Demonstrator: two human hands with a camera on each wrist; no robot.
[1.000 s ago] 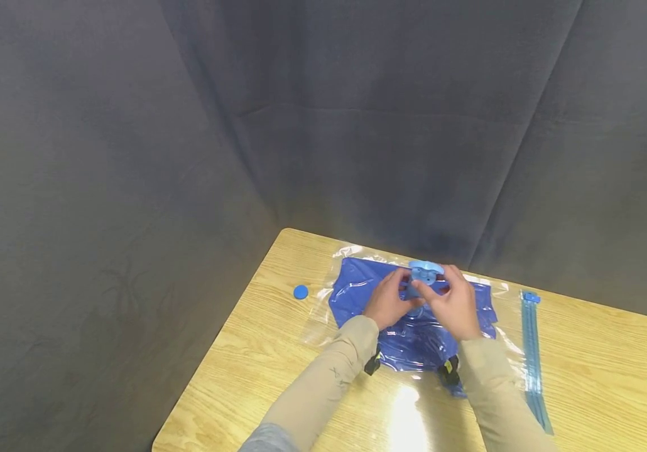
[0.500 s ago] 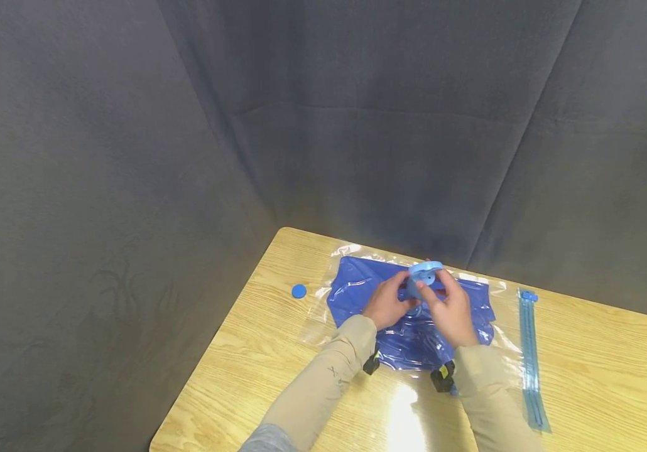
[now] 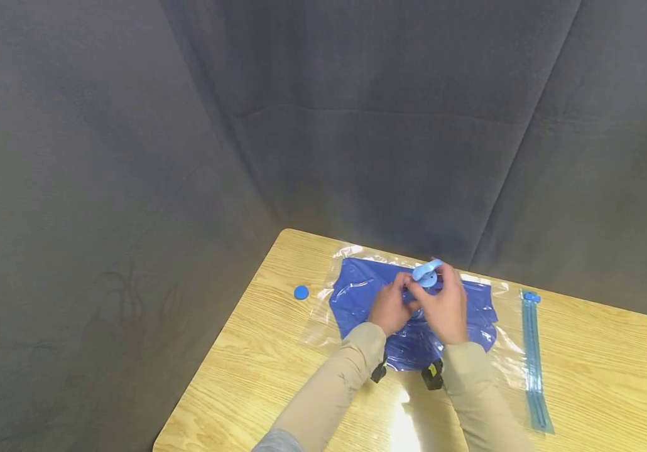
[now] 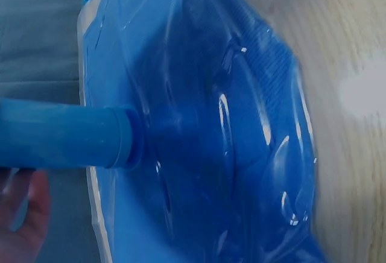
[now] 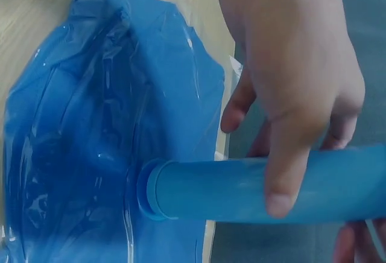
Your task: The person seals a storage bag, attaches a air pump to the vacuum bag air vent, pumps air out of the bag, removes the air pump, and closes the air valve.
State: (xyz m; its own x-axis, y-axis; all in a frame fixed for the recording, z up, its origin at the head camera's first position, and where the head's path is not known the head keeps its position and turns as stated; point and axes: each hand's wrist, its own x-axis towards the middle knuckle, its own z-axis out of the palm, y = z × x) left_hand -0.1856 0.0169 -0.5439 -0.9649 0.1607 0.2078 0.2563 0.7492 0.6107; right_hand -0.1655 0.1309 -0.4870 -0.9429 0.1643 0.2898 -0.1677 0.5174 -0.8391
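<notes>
Clearly, the right grip (image 5: 295, 88) holds the pump (image 5: 211, 190), left sleeve marks (image 3: 343, 378) unreadable.

The left forearm (image 3: 329, 389), in a tan sleeve, runs up from six o'clock in the head view and points between one and two; the right forearm (image 3: 478, 395), sleeved alike, runs from near five and points toward eleven. The left hand (image 3: 389, 307) and right hand (image 3: 446, 311) face each other closely, fingers bent inward. In the right wrist view, the right thumb (image 5: 283, 184) points to six; the left fingers (image 4: 37, 205) show at eight in the left wrist view.
</notes>
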